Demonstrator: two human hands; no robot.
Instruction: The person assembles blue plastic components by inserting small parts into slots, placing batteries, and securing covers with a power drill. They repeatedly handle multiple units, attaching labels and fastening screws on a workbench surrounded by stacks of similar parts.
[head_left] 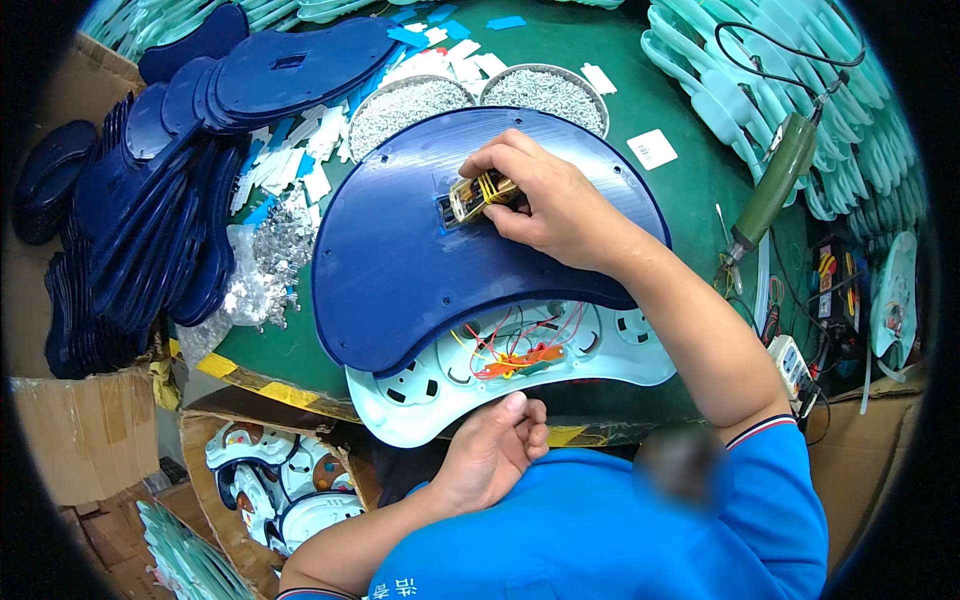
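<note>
A large dark blue kidney-shaped panel [400,230] lies over a pale mint-green plastic shell [410,420], whose near part sticks out below it. Red, yellow and black wires run around an orange part [525,360] inside the shell. In my right hand [560,205] is a small bundle of batteries [470,202] wrapped with a yellow band, pinched between thumb and fingers at the rectangular opening in the panel's middle. My left hand [495,450] rests by the shell's near edge, fingers curled in, with nothing visible in them.
Two round trays of small screws [545,90] stand behind the panel. Dark blue panels [150,190] are stacked at the left, beside bagged metal bits [265,260]. A green electric screwdriver [775,185] hangs at the right near mint-green shells [800,90]. An open carton [200,450] holds assembled parts.
</note>
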